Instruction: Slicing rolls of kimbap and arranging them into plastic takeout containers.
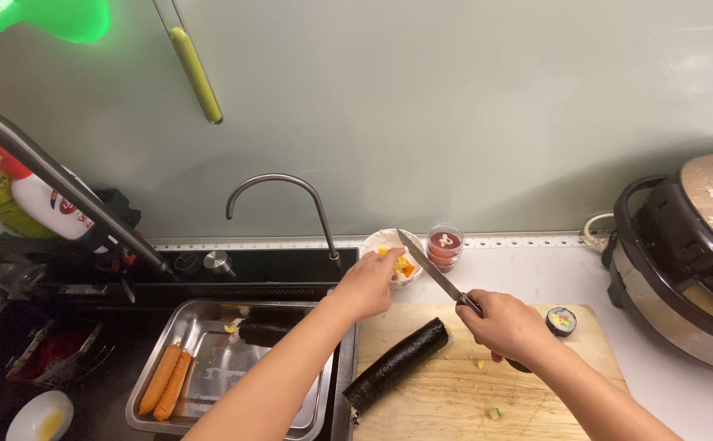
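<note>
Right hand grips knife; left hand pinches filling at bowl, 12 o'clock. One slice cut; roll remains uncut.

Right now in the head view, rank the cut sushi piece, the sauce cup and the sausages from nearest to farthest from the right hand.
1. Cut sushi piece, just right of the right hand.
2. Sauce cup, behind it by the wall.
3. Sausages, far left in the tray.

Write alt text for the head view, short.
A person's right hand holds a kitchen knife blade-up while the left hand reaches to a small white bowl of chopped filling. A whole seaweed rice roll lies on a wooden cutting board beside a sink tray with two sausages.
</note>
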